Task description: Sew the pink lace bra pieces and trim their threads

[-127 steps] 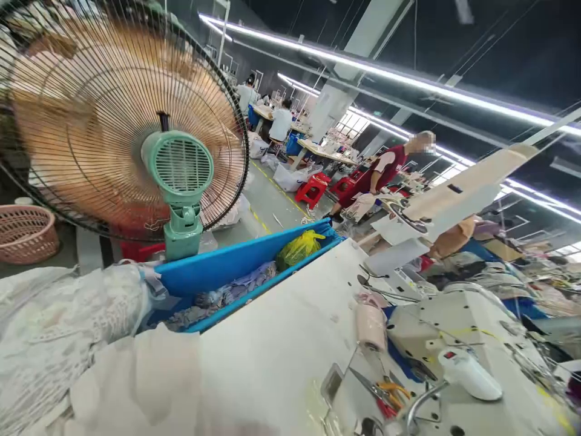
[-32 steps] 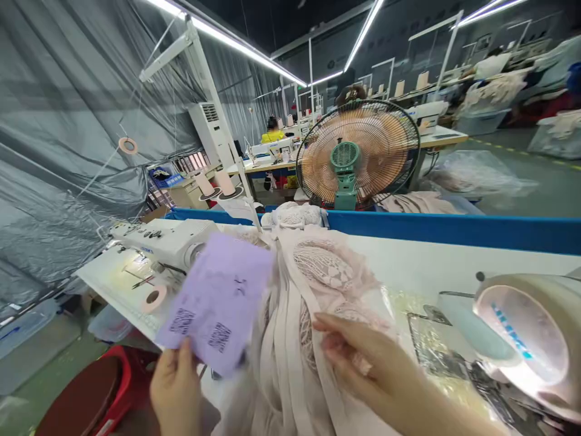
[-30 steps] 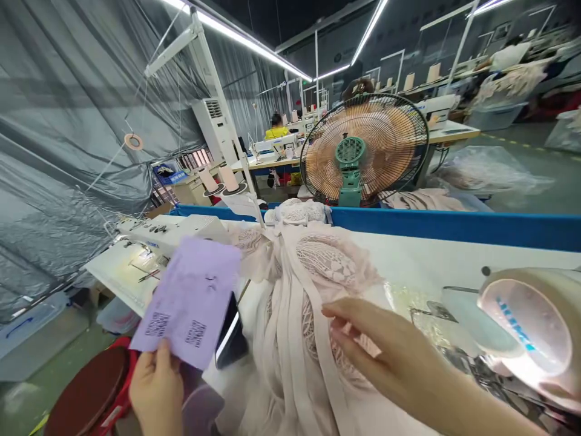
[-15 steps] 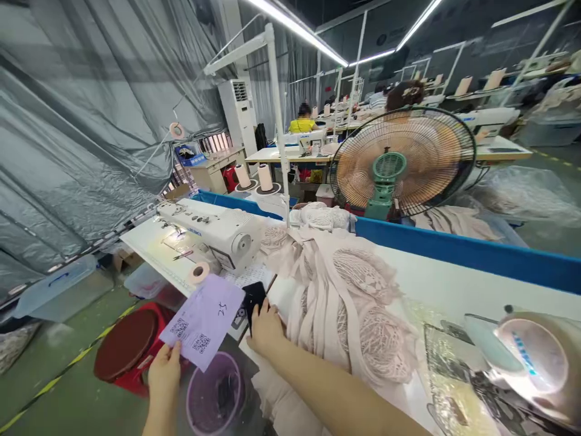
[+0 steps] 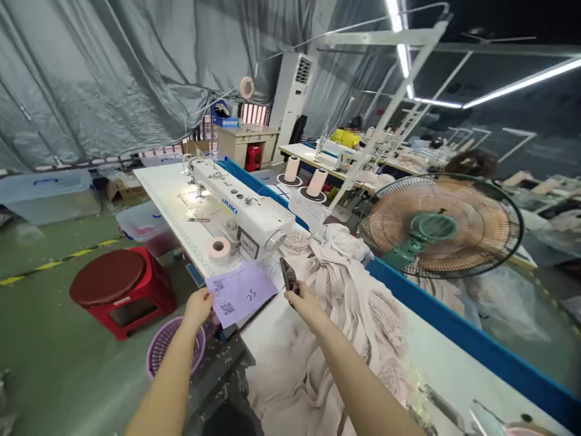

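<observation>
Currently holding purple sheet (image 5: 242,293) in left hand (image 5: 198,310), closed in a pinch at its left edge, and dark phone (image 5: 288,275) in right hand (image 5: 306,303), curled round its near end. Both held over the near-left part of desk (image 5: 272,324), left of beige fabric pile (image 5: 336,303). Seeing phone just beside sheet's right edge – tilted up, long axis running far-left from right hand; sheet's long axis running roughly left to right. For phone, right hand nearer; for sheet, left. Containers: below left forearm, purple basket (image 5: 152,357) – can't make out contents. Farther left, reddish stuff inside clear bin (image 5: 145,219). At far side, dark and white items in blue crate (image 5: 226,122).
</observation>
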Demonstrator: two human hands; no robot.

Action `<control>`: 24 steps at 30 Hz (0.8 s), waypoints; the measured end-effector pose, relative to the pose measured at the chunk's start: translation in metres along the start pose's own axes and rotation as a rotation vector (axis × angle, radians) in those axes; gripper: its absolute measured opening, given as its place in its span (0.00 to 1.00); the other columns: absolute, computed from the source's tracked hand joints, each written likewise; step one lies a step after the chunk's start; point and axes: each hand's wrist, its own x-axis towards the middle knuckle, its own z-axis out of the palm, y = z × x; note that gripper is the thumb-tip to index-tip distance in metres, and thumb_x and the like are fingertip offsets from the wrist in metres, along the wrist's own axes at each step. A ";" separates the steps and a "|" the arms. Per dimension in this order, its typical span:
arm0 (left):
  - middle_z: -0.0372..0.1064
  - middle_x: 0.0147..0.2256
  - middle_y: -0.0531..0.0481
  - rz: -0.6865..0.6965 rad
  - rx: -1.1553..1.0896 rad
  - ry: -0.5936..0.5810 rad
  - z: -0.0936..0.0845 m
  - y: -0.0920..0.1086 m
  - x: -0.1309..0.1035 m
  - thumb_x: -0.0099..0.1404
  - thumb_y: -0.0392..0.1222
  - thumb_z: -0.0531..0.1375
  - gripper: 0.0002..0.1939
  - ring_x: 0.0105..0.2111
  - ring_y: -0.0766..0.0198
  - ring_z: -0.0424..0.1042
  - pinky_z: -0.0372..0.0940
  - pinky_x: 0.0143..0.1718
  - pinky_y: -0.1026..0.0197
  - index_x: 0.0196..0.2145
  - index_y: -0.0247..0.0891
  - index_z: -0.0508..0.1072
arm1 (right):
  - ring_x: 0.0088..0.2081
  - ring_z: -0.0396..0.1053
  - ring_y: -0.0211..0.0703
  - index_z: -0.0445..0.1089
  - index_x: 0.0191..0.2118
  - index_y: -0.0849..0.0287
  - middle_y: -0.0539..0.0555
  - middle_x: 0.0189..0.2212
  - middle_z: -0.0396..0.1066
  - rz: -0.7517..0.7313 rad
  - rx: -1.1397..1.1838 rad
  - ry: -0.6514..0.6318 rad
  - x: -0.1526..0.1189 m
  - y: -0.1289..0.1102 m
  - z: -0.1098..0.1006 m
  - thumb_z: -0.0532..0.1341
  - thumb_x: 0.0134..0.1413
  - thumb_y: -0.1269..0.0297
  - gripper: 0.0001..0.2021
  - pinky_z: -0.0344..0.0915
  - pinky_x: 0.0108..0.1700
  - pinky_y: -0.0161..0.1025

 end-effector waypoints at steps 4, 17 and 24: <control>0.69 0.29 0.52 0.002 0.094 -0.027 0.017 -0.001 0.012 0.67 0.42 0.58 0.09 0.26 0.69 0.69 0.68 0.29 0.63 0.34 0.32 0.71 | 0.54 0.65 0.52 0.56 0.61 0.71 0.66 0.51 0.67 -0.003 -0.126 -0.064 0.000 -0.016 0.019 0.52 0.54 0.60 0.30 0.62 0.52 0.41; 0.71 0.32 0.50 0.007 0.246 -0.022 0.028 -0.011 0.027 0.68 0.47 0.56 0.13 0.29 0.66 0.71 0.69 0.33 0.59 0.37 0.33 0.71 | 0.60 0.56 0.66 0.49 0.63 0.79 0.81 0.63 0.41 -0.023 -0.479 -0.095 0.020 -0.030 0.086 0.56 0.56 0.61 0.35 0.53 0.60 0.48; 0.73 0.32 0.51 -0.155 0.381 0.205 -0.038 -0.096 -0.029 0.73 0.41 0.46 0.13 0.31 0.65 0.74 0.69 0.34 0.63 0.45 0.34 0.67 | 0.64 0.47 0.63 0.51 0.63 0.78 0.77 0.64 0.43 -0.114 -0.547 -0.183 0.016 -0.028 0.083 0.55 0.58 0.59 0.33 0.52 0.62 0.50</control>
